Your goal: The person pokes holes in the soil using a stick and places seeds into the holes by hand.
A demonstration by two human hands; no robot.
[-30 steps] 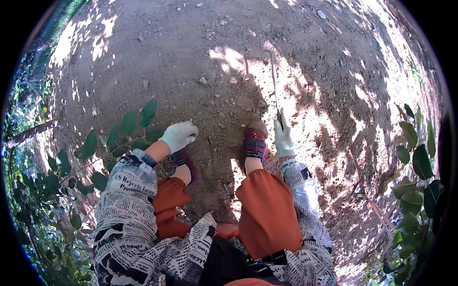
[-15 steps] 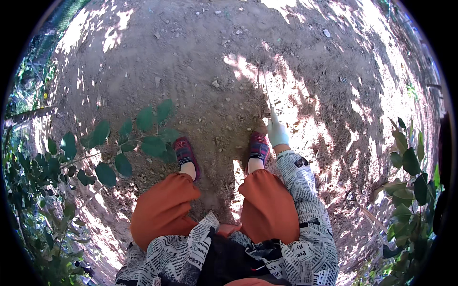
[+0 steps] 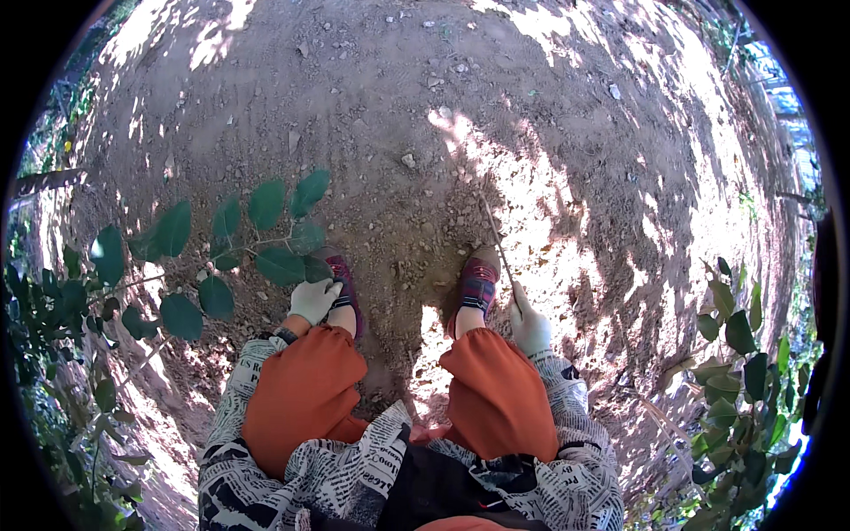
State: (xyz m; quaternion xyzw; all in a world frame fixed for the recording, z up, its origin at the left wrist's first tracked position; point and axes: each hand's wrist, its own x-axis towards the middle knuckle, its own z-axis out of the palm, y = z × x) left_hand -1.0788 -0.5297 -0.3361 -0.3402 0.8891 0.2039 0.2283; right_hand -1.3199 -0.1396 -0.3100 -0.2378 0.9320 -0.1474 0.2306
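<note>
Beside my left shoe (image 3: 345, 288) is my left hand (image 3: 314, 301) in a pale glove. Its fingers are drawn together and curled; whatever may be in them cannot be made out. Green leaves of a branch (image 3: 282, 265) hang right above that hand. On the other side, next to my right shoe (image 3: 478, 283), my right hand (image 3: 529, 329), gloved too, is closed around a thin, dark, stick-like rod (image 3: 498, 239). The rod slants forward and left, its far tip by the soil (image 3: 425, 257) in front of the shoe.
Leafy shrubs stand at the left (image 3: 53, 336) and at the right (image 3: 739, 372). Small stones, one of them pale (image 3: 408, 160), lie scattered over the dry earth. Patches of bright sun and shade cover it. Dry stalks (image 3: 668, 425) lie at the lower right.
My left hand has come into view beside the left shoe. The right hand has drawn back toward me, bringing the rod with it. The view has shifted slightly.
</note>
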